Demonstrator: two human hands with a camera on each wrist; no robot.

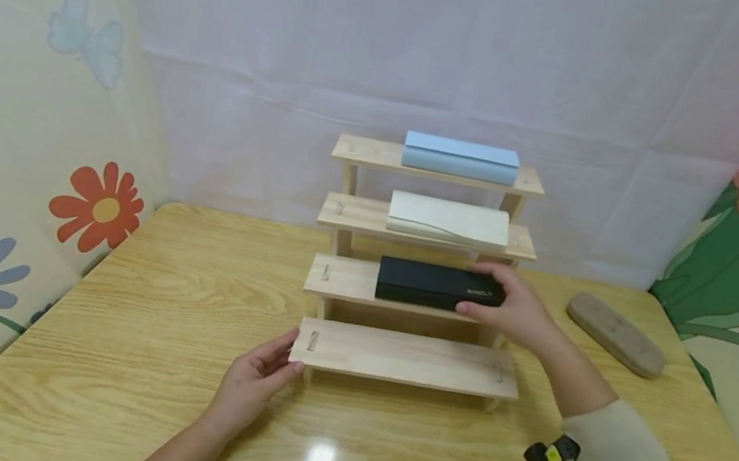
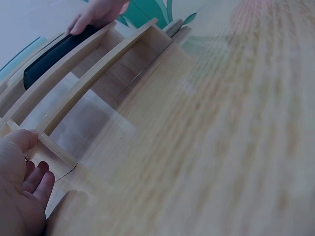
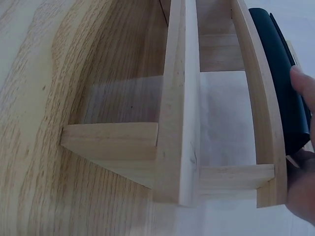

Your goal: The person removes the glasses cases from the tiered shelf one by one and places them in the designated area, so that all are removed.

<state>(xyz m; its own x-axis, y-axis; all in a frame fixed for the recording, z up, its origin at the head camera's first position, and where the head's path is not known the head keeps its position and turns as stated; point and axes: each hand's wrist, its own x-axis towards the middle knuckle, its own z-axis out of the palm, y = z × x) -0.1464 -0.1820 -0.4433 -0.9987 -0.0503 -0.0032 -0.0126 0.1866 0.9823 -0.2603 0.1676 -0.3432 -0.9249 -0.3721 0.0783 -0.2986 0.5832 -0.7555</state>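
A four-step wooden riser [image 1: 403, 357] stands on the table. A black case [image 1: 433, 285] lies on its second step; my right hand [image 1: 506, 304] grips the case's right end, thumb in front and fingers over the top. The black case [image 3: 278, 64] shows beside my right fingers [image 3: 301, 81] in the right wrist view. A cream case [image 1: 448, 220] sits on the third step and a light blue case [image 1: 461, 157] on the top one. My left hand [image 1: 259, 378] rests against the left end of the lowest step, thumb on its edge, fingers relaxed [image 2: 34, 179].
A brown oblong case [image 1: 616, 333] lies on the wooden table [image 1: 127, 337] to the right of the riser. Patterned cloth walls close in the left, back and right sides. The lowest step holds nothing.
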